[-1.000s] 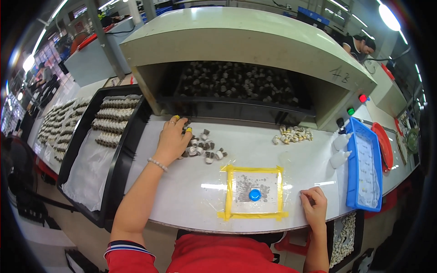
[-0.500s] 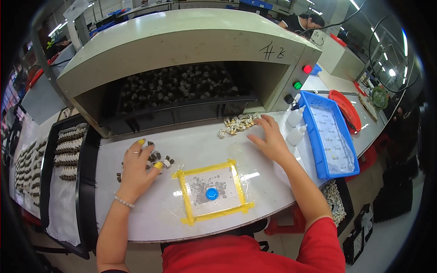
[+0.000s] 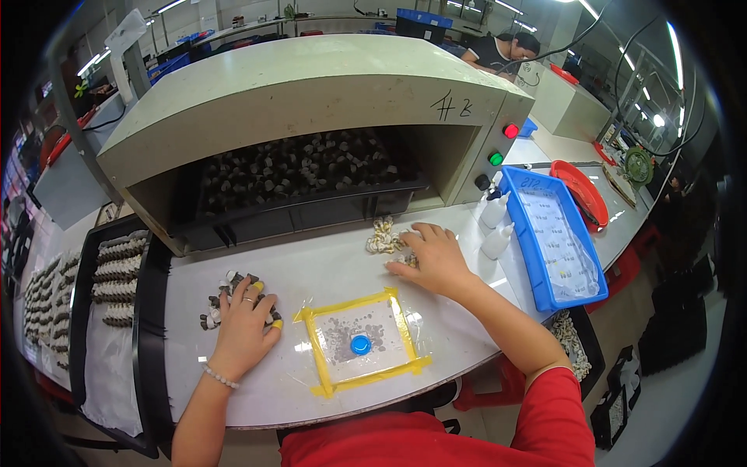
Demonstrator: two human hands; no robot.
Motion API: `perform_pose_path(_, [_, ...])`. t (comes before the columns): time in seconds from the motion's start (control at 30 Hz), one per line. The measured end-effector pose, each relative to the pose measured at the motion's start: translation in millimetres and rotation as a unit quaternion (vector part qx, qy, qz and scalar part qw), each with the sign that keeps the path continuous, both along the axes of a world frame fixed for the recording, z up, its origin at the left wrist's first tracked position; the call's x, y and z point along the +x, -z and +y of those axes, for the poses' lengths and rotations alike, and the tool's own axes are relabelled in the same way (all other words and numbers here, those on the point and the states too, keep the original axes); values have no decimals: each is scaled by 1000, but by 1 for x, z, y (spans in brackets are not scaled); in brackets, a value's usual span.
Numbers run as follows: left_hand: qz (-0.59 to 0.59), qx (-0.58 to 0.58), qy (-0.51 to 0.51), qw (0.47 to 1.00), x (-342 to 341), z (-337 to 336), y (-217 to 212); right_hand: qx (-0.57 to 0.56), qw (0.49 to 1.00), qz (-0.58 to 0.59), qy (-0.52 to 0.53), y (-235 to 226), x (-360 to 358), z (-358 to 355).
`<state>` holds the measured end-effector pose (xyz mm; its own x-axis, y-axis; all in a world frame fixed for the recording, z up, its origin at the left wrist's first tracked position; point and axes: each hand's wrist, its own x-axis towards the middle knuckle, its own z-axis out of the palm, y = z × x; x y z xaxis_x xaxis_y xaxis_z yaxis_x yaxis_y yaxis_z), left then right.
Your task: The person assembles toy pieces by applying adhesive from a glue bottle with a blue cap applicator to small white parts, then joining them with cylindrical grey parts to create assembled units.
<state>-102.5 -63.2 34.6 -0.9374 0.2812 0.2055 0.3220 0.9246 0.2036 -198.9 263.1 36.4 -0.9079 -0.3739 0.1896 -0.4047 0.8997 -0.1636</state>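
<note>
Since half a second ago: right hand has dropped onto the pale parts pile near the bench's back edge, fingers spread flat. Beige oven: back edge. Blue tray: right end. Left hand: fingers splayed over dark parts, left-centre. Yellow-taped square: front edge.

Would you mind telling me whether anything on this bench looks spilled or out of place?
Nothing looks spilled. Small parts lie in loose piles under the left hand and the right hand, and a blue cap sits inside the yellow taped square.
</note>
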Motion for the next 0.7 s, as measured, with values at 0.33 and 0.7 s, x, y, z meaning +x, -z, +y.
perform_pose_path(0.33, [13, 36, 22, 999, 6, 7, 3, -11, 997, 50, -50, 24, -28, -26])
perform_pose_path(0.7, [-9, 23, 12, 1000, 21, -6, 3, -47, 994, 72, -64, 0, -10, -12])
